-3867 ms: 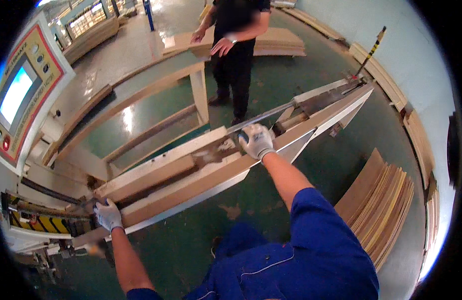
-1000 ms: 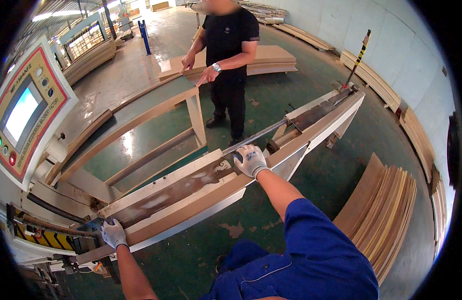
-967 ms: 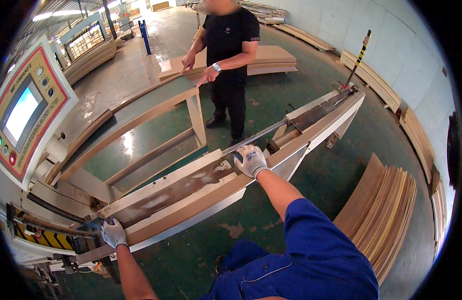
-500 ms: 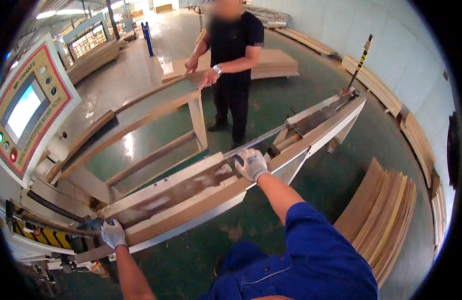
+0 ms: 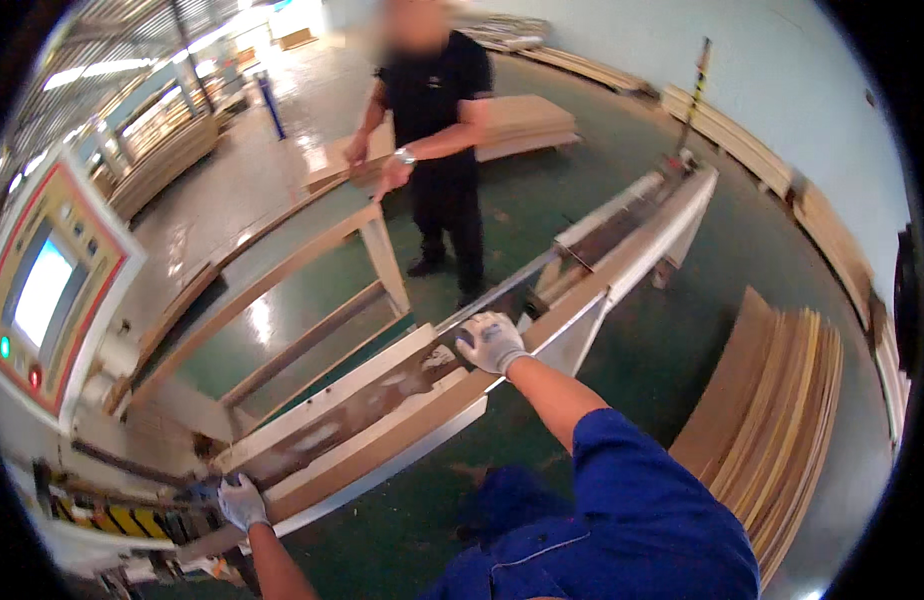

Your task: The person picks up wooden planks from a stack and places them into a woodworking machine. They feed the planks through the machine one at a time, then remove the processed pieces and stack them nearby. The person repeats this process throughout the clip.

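Observation:
A long wooden board [image 5: 397, 428] with a brown upper face and pale side lies slantwise along the machine's narrow bed [image 5: 347, 420]. My left hand [image 5: 244, 502], in a whitish glove, is closed over the board's far-left part, close to the machine head [image 5: 132, 515]. Farther right, my right hand [image 5: 490, 342] wears a similar glove and curls over the board's far edge, beside a gap with a metal bar [image 5: 527, 275]. The fingertips of both hands are partly hidden.
Across the bed a person [image 5: 437, 130] in black touches a pale wooden frame [image 5: 382, 255]. A control panel [image 5: 52, 290] stands at left. Stacked brown sheets [image 5: 762, 420] lie at right; flat boards [image 5: 527, 125] lie behind the person, and more line the wall.
My view has tilted and shifted, so the control panel sits lower and farther left. Both my hands keep much the same places on the board. The person's hands remain near the frame.

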Demonstrator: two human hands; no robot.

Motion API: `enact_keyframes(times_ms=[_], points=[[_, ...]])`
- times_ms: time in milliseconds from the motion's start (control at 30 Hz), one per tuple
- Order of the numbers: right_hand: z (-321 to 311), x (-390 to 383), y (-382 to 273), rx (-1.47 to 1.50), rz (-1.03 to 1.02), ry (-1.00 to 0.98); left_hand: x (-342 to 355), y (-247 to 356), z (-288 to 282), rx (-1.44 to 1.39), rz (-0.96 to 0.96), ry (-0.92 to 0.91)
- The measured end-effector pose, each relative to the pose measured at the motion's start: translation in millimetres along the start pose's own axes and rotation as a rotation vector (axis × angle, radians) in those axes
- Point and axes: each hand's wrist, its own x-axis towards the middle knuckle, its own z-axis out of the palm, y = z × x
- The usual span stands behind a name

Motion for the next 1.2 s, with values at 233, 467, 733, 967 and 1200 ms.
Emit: enact_keyframes(times_ms=[233, 467, 733, 967, 1200], points=[[20.2, -5.5, 1.2, 0.073, -0.043, 0.009, 10.5, -62.3, 22.2, 0.014, 0.087, -0.085], [-59.6, -34.4, 50.7, 0.167, -0.409, -0.167, -2.2, -9.3, -26.6, -0.057, 0.097, -0.114], [-74.3, -18.5, 125.8, -0.032, -0.489, -0.429, -65.5, 21.5, -49.0, 0.176, 0.085, -0.020], [-156.5, 3.5, 131.0, 0.012, -0.491, -0.409, -38.0, -53.6, -2.4, 0.093, -0.364, 0.010], [-171.6, 29.9, 175.5, 0.062, -0.342, -0.364, -103.2, 60.5, -40.8, 0.030, -0.443, 0.157]])
